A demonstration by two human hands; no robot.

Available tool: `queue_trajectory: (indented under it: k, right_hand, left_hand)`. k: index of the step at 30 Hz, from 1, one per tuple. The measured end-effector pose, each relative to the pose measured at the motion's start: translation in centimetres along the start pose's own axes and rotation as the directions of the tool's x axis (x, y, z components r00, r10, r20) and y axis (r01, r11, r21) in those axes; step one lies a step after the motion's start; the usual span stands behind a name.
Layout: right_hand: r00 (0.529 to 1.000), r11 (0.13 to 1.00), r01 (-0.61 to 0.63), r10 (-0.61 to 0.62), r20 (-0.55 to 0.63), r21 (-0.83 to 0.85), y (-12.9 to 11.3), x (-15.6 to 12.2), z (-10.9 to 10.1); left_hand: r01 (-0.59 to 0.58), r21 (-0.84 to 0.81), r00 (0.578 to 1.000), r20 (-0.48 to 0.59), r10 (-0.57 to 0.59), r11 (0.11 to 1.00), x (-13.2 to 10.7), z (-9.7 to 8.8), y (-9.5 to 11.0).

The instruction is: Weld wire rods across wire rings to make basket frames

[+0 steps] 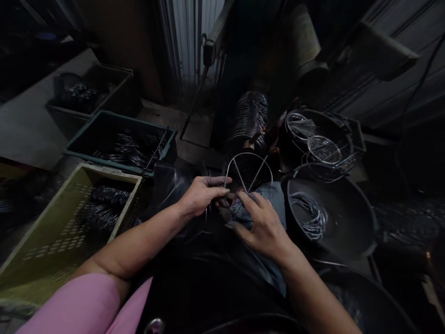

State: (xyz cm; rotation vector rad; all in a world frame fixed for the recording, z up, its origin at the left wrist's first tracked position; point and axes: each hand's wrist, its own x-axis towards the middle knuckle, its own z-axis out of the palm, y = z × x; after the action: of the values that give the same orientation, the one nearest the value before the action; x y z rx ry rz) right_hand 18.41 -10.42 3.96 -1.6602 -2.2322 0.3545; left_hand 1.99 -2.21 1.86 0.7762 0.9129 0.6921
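A round wire ring with crossing straight spokes (260,158) stands tilted up in front of me. My left hand (203,195) pinches its left side between thumb and fingers. A few thin wire rods (207,211) stick up and down by that hand's fingers. My right hand (262,222) is at the near right part of the ring, its fingertips on the spokes where they meet and its thumb lower down. The ring's near edge is hidden behind the fingers. Behind the ring stands a large coil of dark wire (252,113).
On the left are a yellow crate (45,260) and a green crate (88,160), both with metal pieces inside. To the right, a black basin (342,220) holds bent wires (309,215); finished-looking wire rings (324,149) lie in another basin behind it. Blue cloth (278,204) lies under my right hand.
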Motion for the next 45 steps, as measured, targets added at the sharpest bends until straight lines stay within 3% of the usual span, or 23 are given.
queue_trajectory:
  k: [4,13,19,24,31,45]
  right_hand:
    - [0.998,0.998,0.057,-0.057,-0.005,-0.034,-0.3,1.0,0.4]
    - [0.996,0.999,-0.014,0.017,0.087,-0.029,0.2,1.9,-0.7]
    - [0.998,0.999,-0.005,0.008,0.058,-0.044,1.2,3.0,-1.7]
    - [0.998,0.994,-0.049,0.052,0.024,-0.096,1.5,3.1,-1.9]
    - [0.997,0.995,-0.019,0.027,0.075,-0.098,1.6,3.4,-2.3]
    - [0.996,0.997,-0.046,0.05,0.069,-0.059,2.2,4.7,-3.7]
  left_hand:
    - [0.007,-0.048,0.999,0.045,-0.005,0.999,-0.3,0.4,0.5]
    - [0.017,-0.054,0.995,0.102,-0.011,0.998,0.9,1.1,0.7]
    - [0.022,-0.106,0.991,0.131,-0.008,0.994,2.3,2.1,1.3]
    - [0.005,-0.144,0.992,0.129,0.014,0.99,3.0,2.4,1.3]
    - [0.065,-0.174,0.991,0.127,-0.043,0.983,3.2,2.5,1.4]
    - [0.021,-0.206,0.989,0.148,0.01,0.978,4.5,3.5,2.5]
